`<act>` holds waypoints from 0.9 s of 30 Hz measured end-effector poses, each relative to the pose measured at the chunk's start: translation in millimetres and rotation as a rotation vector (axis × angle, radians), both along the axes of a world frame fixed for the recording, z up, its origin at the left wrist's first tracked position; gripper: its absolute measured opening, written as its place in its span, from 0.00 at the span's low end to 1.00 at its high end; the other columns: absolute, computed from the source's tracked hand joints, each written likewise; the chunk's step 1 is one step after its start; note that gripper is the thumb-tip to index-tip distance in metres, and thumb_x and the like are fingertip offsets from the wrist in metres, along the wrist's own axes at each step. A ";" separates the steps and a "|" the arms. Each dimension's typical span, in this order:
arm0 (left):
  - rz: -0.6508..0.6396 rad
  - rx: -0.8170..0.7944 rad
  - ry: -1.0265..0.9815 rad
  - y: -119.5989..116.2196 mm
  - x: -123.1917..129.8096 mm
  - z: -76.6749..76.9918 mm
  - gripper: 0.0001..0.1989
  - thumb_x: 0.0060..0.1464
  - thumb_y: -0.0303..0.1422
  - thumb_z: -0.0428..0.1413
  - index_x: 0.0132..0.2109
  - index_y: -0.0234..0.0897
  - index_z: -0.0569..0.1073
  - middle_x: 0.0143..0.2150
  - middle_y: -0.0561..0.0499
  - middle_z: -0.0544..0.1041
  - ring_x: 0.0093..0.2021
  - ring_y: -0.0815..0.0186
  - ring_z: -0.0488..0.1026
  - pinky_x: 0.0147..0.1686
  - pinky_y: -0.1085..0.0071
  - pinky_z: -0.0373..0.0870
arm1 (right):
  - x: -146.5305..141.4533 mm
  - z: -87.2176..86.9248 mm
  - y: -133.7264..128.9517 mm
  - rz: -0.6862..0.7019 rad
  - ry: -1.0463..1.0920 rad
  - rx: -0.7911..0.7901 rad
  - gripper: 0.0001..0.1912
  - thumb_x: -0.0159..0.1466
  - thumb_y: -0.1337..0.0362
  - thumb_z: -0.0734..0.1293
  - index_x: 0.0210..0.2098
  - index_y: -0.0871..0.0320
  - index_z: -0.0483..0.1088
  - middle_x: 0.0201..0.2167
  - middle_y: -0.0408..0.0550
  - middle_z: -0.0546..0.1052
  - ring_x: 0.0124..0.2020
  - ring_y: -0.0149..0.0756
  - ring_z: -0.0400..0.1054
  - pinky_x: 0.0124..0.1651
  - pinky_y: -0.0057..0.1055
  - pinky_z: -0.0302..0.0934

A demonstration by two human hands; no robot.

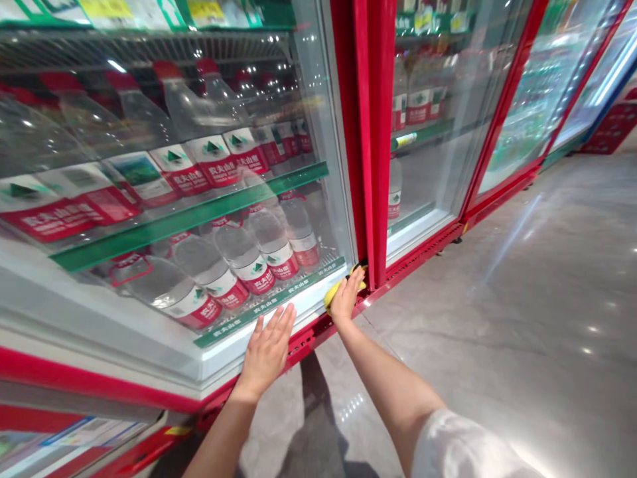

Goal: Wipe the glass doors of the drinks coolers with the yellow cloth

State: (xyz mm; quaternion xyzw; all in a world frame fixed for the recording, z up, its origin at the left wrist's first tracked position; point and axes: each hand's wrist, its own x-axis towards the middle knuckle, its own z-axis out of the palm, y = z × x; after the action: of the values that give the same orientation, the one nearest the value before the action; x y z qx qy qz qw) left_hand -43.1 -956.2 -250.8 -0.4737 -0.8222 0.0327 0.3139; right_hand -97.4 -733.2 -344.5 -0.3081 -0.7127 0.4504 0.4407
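My left hand [267,348] lies flat with its fingers stretched out against the lower edge of the glass cooler door [308,302]. To its right, my right hand [346,297] presses a yellow cloth [330,296] against the bottom corner of that door, beside the red upright frame [367,146]. Part of the cloth is hidden under the hand and fingers. Behind the glass, large water bottles [219,162] with red caps and red-and-white labels stand on a shelf with a green edge [199,216]. More bottles [259,265] stand below it.
Further red-framed cooler doors [522,99] run off to the right. A red base rail [423,255] passes along the bottom of the coolers. Grey shiny floor [537,299] spreads to the right, and a dark shadow falls on it below my hands. At lower left is a red panel [40,418].
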 end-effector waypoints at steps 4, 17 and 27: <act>-0.006 0.015 -0.008 0.7 0.1 2.7 0.41 0.59 0.24 0.49 0.76 0.36 0.42 0.71 0.44 0.64 0.76 0.64 0.48 0.75 0.58 0.32 | -9.5 6.3 -8.3 -0.047 -0.055 -0.081 0.36 0.73 0.59 0.41 0.75 0.71 0.27 0.74 0.76 0.42 0.77 0.56 0.36 0.68 0.66 0.46; -0.027 0.037 -0.011 0.3 -2.3 5.3 0.41 0.60 0.25 0.50 0.76 0.37 0.43 0.71 0.44 0.64 0.77 0.68 0.39 0.75 0.57 0.31 | -6.2 52.2 -15.5 0.025 0.046 -0.086 0.35 0.74 0.59 0.45 0.76 0.65 0.34 0.76 0.65 0.44 0.78 0.51 0.30 0.71 0.61 0.44; 0.001 -0.028 -0.095 -4.2 -3.1 -0.5 0.40 0.59 0.26 0.49 0.76 0.40 0.46 0.71 0.43 0.63 0.74 0.58 0.55 0.75 0.52 0.38 | 7.0 9.1 -10.0 0.014 0.053 -0.072 0.34 0.74 0.59 0.45 0.76 0.61 0.35 0.76 0.64 0.44 0.77 0.50 0.33 0.71 0.62 0.44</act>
State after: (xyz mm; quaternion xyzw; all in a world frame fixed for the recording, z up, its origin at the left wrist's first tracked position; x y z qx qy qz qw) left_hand -46.2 -960.4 -251.3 -0.4787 -0.8358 0.0218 0.2679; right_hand -90.4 -743.3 -335.5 -0.3068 -0.6863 0.4868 0.4447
